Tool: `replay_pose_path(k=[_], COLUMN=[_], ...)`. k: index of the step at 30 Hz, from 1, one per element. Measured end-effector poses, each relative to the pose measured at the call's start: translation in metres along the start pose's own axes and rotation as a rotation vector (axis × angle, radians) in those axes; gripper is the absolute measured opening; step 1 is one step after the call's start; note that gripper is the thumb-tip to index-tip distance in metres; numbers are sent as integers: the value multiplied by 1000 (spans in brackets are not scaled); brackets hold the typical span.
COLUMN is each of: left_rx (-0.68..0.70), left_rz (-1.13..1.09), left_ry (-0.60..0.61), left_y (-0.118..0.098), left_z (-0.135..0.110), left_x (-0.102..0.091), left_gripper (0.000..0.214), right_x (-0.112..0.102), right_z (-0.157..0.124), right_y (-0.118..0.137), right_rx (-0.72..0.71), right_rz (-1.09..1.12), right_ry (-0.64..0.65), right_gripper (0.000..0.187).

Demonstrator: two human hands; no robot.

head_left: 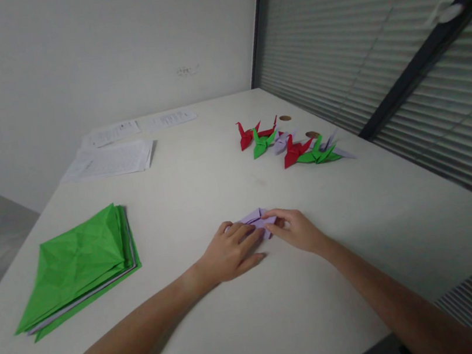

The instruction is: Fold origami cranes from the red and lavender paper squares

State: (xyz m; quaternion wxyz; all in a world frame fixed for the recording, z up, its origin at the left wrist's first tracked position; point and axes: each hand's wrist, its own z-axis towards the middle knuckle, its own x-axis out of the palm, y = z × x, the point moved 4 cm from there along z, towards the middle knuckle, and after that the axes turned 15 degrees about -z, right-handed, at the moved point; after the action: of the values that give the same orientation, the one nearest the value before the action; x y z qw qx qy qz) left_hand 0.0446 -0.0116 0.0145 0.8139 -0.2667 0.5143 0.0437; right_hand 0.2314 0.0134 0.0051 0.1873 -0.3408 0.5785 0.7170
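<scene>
A folded piece of lavender origami paper (252, 217) lies on the white table in front of me, partly hidden under my fingers. My left hand (234, 251) rests palm down over its left part, fingers stretched across the paper and thumb apart on the table. At the paper's right edge, my right hand (293, 229) pinches a flap between thumb and fingers. Some folded layers and a pointed top corner show between the two hands.
Several origami cranes in red (296, 150), green (263, 143) and lavender stand in a group at the back right. Stacked creased green paper (80, 247) lies at left. Printed sheets (113, 158) are at the back left. Window blinds (330, 38) border the table's right side.
</scene>
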Motion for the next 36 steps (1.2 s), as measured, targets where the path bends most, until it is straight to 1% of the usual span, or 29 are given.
replay_pose_path(k=[2,4,6,7,9,11,12,14,16,18,20,25,29,33,36], left_rx=[-15,-41,-69,-83,-106,-123,-125,-123,-121,-121,-120,-99,-80,-92,-77], left_rz=[3,-7,-28,-35,-35,-22,-18,-18,-21,-27,-50,-133,-177,-209,-220], left_ry=[-15,-69,-122,-128,-97,-55,-37,-14,4,18,27,43,91,66,-3], left_y=[1,3,4,5,5,5,5,5,6,7,7,7,10,13,13], left_z=[-1,-1,-1,-1,-1,0,0,0,0,0,0,0,-2,-2,-1], left_x=[0,-1,-1,-1,0,1,2,2,4,5,5,0,-2,-1,-1], left_gripper=[40,40,47,50,50,44,42,42,44,43,40,37,32,27,23], right_x=[-3,-5,-3,-2,0,1,1,2,3,4,3,1,-2,-1,2], right_z=[-2,-4,-6,-7,-9,-11,-12,-13,-13,-11,-9,-5,-4,-4,-2], right_y=[3,5,7,10,15,20,22,24,23,20,17,14,6,0,0], right_rx=[-136,-247,-339,-381,-441,-473,-488,-528,-543,-530,-517,-529,-484,-455,-449], right_rz=[-120,-209,-291,-328,-393,-436,-450,-453,-425,-383,-344,-288,-348,-394,-389], right_ry=[19,30,51,59,54,24,11,22,57,75,73,72,67,82,92], right_gripper=[28,36,34,31,25,20,21,28,36,39,36,15,13,13,14])
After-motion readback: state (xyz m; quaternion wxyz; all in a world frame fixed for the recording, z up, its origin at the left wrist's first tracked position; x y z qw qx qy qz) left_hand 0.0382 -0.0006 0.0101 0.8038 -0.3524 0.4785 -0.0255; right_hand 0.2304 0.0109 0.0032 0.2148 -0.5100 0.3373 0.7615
